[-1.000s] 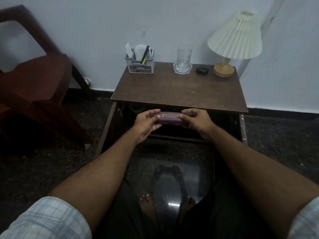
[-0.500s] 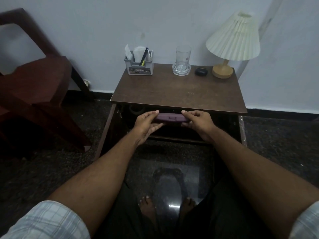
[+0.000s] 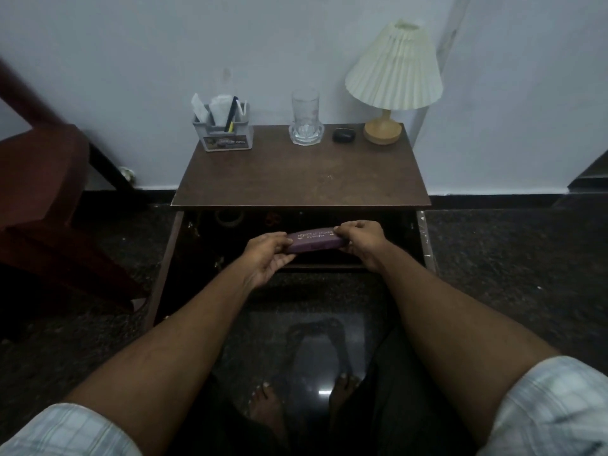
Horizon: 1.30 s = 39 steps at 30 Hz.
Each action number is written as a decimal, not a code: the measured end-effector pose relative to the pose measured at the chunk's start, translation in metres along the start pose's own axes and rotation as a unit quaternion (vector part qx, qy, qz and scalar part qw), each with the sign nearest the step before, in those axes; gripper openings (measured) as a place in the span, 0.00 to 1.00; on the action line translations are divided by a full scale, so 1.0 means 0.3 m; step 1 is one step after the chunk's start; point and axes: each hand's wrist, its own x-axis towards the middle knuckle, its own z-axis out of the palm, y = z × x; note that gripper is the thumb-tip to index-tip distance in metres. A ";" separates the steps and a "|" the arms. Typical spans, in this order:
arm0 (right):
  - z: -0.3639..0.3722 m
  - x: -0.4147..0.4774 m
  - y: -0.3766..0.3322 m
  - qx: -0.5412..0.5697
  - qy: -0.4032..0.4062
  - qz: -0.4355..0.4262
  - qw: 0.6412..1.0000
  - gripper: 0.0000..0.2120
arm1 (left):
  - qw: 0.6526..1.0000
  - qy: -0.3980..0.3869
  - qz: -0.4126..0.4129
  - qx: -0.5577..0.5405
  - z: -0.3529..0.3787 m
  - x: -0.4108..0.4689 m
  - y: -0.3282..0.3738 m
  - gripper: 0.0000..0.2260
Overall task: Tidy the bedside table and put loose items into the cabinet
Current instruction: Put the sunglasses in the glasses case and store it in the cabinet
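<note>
At the bottom of the frame, two plaid sleeves and bare forearms run up toward the centre, above bare feet [image 3: 266,403] on a glossy dark floor.

Just above the centre, the left hand [image 3: 263,255] and the right hand [image 3: 362,245] hold a purple case [image 3: 314,243] between them, one at each end. The left grip has its fingers curled round the left end. The right grip pinches the right end, knuckles arched over it. Both wrists are near level and the palms turn in toward each other. The case lies roughly flat, lettering up, in the air before the dark open mouth of the cabinet [image 3: 166,261], just under the front edge of the desk [image 3: 302,179].

The step in hand looks to be stowing this case. The next move calls for carrying it forward under the overhang and lowering it onto the shelf inside. It should be kept clear of the ring-shaped thing [image 3: 229,219] dimly seen at the back, and only then should both grips let go.

Farther up, along the desk's back edge, stand a grey organiser [image 3: 223,133] with pens and papers, a glass [image 3: 305,116], a small black pod [image 3: 343,135] and a lamp [image 3: 393,77] at the right. The pod may be the next loose item.
</note>
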 end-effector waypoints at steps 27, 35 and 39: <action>-0.096 0.507 0.125 -0.069 0.159 0.000 0.985 0.17 | 0.960 0.134 0.040 0.241 0.265 0.437 -0.233 0.17; -0.073 0.639 0.146 -0.106 0.128 -0.046 0.985 0.24 | 0.937 0.168 0.028 0.305 0.320 0.554 -0.232 0.21; -0.071 0.682 0.162 -0.166 0.133 -0.068 0.975 0.26 | 0.932 0.134 0.038 0.334 0.344 0.581 -0.240 0.24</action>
